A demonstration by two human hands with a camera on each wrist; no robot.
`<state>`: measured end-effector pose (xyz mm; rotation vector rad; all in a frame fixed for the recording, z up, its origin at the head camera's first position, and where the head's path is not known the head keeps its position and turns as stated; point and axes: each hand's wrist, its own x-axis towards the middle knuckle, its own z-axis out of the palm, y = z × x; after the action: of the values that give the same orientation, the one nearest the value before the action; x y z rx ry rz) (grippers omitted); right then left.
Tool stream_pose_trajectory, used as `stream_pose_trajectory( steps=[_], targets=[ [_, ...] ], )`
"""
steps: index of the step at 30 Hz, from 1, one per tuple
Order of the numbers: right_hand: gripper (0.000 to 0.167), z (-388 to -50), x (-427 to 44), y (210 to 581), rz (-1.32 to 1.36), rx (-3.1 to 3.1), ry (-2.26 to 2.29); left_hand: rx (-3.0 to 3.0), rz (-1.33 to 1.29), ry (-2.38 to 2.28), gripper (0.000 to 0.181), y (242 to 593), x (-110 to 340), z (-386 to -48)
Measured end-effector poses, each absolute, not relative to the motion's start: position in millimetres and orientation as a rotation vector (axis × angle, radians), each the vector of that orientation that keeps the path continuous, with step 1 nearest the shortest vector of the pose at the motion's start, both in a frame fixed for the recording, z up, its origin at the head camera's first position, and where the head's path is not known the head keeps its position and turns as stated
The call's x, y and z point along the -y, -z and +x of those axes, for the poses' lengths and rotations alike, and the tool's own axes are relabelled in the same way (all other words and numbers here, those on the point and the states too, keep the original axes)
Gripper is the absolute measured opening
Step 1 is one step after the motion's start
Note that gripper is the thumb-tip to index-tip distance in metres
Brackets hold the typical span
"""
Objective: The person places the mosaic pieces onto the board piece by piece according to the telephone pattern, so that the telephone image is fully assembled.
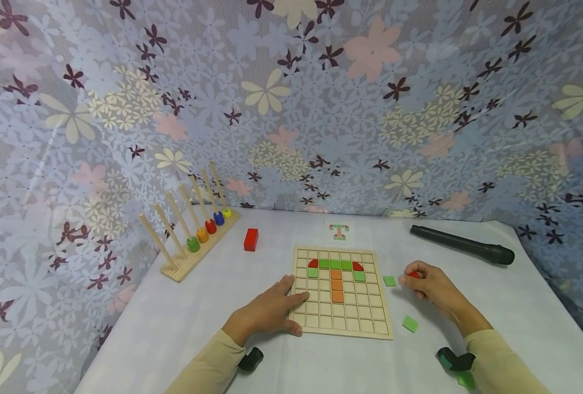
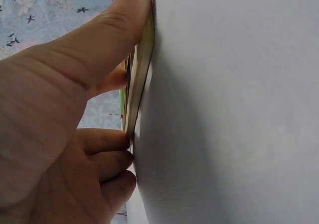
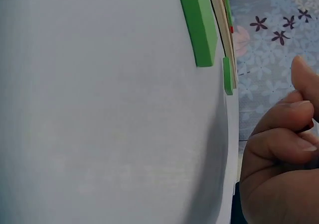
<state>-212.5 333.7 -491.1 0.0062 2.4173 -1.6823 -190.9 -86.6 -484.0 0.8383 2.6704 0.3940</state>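
A wooden grid board [image 1: 321, 324] lies on the table, with red, green and orange tiles [image 1: 338, 284] set in a T-like shape. My left hand [image 1: 269, 309] rests at its left edge, fingers spread and mostly straight, one reaching over the grid. In the left wrist view, the thumb and fingers touch the board's side [image 2: 142, 79]. To the right of the board my right hand [image 1: 434, 287] pinches a small red piece [image 1: 413, 274] above the table; the fingers hide most of it. Near that hand lie loose green tiles [image 1: 390, 281], one of them closer to the front [image 1: 410, 324].
Behind the board lies a pattern card [image 1: 340, 232]. A red block [image 1: 250, 239] and a wooden peg rack [image 1: 200, 254] with coloured beads stand to the left. A black microphone [image 1: 461, 244] lies at the back right. Another green tile [image 1: 465, 380] shows beside the right sleeve.
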Motion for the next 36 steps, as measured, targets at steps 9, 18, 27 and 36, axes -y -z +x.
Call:
stream_pose_trajectory(
  steps=[9,18,27,36],
  targets=[
    [0.023,-211,-331,486,0.047,-2.383,1.824,-2.675,0.859,-0.388,0.088,483,86,-191],
    [0.022,-211,-335,482,0.106,-2.186,2.003,-2.673,0.858,-0.387,0.088,484,87,-192],
    [0.03,-211,-334,482,0.026,-2.147,2.015,-2.671,0.863,-0.388,0.089,486,88,-193],
    [0.026,-213,-326,481,0.048,-2.113,2.128,-2.669,0.852,-0.383,0.089,485,87,-192]
  ],
)
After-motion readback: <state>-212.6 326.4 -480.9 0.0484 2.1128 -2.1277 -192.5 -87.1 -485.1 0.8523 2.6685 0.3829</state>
